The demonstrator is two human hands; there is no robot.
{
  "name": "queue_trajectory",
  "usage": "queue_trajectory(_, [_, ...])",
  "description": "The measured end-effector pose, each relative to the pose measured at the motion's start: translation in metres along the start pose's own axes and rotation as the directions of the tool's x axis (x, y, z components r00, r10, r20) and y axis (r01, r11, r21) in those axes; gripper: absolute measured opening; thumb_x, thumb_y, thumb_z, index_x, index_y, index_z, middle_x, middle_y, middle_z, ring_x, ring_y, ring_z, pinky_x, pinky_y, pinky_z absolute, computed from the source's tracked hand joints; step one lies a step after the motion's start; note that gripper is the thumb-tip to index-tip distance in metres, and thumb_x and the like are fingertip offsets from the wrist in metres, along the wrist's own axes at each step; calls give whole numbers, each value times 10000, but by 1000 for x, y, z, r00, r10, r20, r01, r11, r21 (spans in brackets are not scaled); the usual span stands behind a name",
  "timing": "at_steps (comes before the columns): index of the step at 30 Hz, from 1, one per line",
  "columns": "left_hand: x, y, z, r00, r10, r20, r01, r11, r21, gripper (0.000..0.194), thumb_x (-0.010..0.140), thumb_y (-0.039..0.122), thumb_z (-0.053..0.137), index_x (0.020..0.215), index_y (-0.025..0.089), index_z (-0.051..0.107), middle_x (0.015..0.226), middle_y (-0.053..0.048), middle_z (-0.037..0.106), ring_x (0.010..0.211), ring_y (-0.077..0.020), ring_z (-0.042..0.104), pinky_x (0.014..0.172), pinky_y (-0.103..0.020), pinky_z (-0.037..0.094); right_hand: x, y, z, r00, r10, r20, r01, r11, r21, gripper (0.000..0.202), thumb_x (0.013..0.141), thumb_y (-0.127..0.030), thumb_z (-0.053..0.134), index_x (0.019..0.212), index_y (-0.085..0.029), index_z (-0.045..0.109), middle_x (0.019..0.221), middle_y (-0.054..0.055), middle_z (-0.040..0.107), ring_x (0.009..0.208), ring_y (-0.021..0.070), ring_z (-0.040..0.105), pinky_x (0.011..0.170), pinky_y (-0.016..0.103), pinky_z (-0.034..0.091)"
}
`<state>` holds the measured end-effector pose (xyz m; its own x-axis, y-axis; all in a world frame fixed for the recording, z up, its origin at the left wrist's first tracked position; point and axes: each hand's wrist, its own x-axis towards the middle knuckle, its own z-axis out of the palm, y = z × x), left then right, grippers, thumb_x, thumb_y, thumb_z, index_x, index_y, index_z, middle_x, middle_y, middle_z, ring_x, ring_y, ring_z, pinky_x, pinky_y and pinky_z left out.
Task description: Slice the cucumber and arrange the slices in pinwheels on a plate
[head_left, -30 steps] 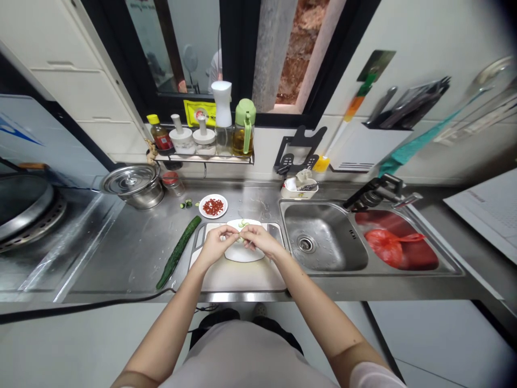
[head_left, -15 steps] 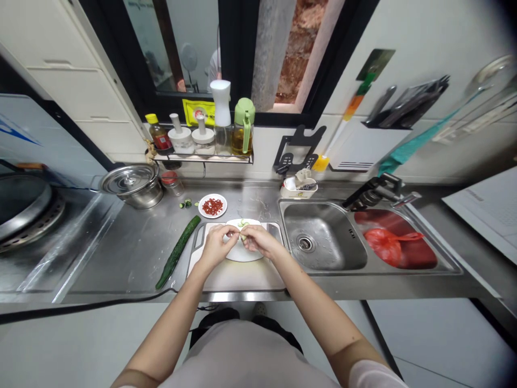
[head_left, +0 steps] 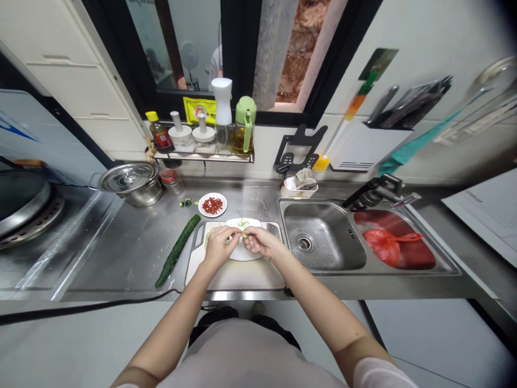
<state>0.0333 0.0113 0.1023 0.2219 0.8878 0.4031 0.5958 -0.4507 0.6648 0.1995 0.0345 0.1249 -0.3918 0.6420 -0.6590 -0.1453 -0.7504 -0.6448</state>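
Over a white plate (head_left: 247, 255) on the cutting board (head_left: 234, 279), my two hands meet fingertip to fingertip. My right hand (head_left: 258, 241) pinches a small pale green cucumber slice (head_left: 244, 235). My left hand (head_left: 220, 245) is closed too, its thumb and forefinger at the same slice; the fingers partly hide it. Thin cucumber slices (head_left: 243, 222) lie curled at the far side of the plate. Left of the board rests a long whole cucumber (head_left: 177, 250). Behind it stands a small white dish (head_left: 201, 210) of chopped red bits.
Cucumber ends (head_left: 185, 202) lie by the dish. A lidded steel pot (head_left: 141, 191) and a red-topped jar (head_left: 173, 182) stand back left. Right of the board is a steel sink (head_left: 327, 242), with a red bag (head_left: 382, 247) in its second basin. A black cable (head_left: 100, 306) runs along the front edge.
My left hand has turned over so that its back faces up more, still pinching close to the right fingertips. The right hand has barely shifted.
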Motion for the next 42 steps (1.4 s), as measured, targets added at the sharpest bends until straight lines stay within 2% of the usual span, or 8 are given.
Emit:
queue_trajectory(5, [-2,1,15,972,-229,48,233,924,-304,153,810,295,608,822,190,719,784,-30,715,698,-144,606,741,-280,443,1,5,-6,996,-55,-67,49,994,-94,70,700,-210,560,661,-160,533,477,-27,522,413,62,454,324,136,166])
queue_trajectory(9, [-1,0,34,860,-473,189,474,607,-638,208,734,357,643,771,157,686,744,-45,703,709,-151,624,649,-244,445,0,9,-14,972,-200,-120,154,937,-313,63,714,-191,572,658,-166,555,478,-45,524,400,56,439,343,148,185])
queue_trajectory(14, [0,-3,49,721,-603,340,633,375,-677,344,574,338,750,851,155,664,645,0,660,552,-88,521,541,-194,355,0,14,-27,955,-261,-139,176,880,-442,97,739,-206,588,653,-176,554,477,-61,523,407,55,438,369,153,228])
queue_trajectory(18, [2,-4,54,684,-607,404,670,306,-676,449,537,331,775,927,159,635,605,29,629,493,-63,458,491,-176,283,4,18,-36,945,-292,-147,188,854,-485,107,748,-213,585,652,-174,558,474,-63,518,411,58,441,376,156,242])
queue_trajectory(25, [8,-12,73,718,-584,379,627,306,-717,486,523,288,785,965,154,633,592,33,629,526,-78,522,549,-193,373,14,25,-53,936,-304,-175,190,858,-477,117,746,-244,597,661,-170,566,467,-63,513,405,58,434,380,156,240])
queue_trajectory(30, [8,-28,103,680,-589,437,686,299,-664,419,548,226,771,943,133,670,627,12,663,593,-103,598,641,-228,458,26,39,-71,918,-303,-255,133,843,-522,145,740,-264,620,648,-170,561,430,-78,471,382,53,370,391,158,250])
queue_trajectory(36, [5,-45,141,657,-618,432,748,462,-478,296,639,138,707,934,129,679,629,19,655,589,-95,607,630,-210,469,40,57,-91,856,-398,-330,19,661,-750,121,764,-194,604,654,-142,612,513,-47,539,490,70,450,504,168,334])
queue_trajectory(42, [9,-52,152,681,-606,410,726,631,-274,263,675,114,669,933,164,682,640,39,647,622,-103,604,647,-206,444,45,61,-101,839,-433,-328,-33,562,-827,91,785,-158,597,737,-140,672,703,9,653,650,99,533,610,189,348])
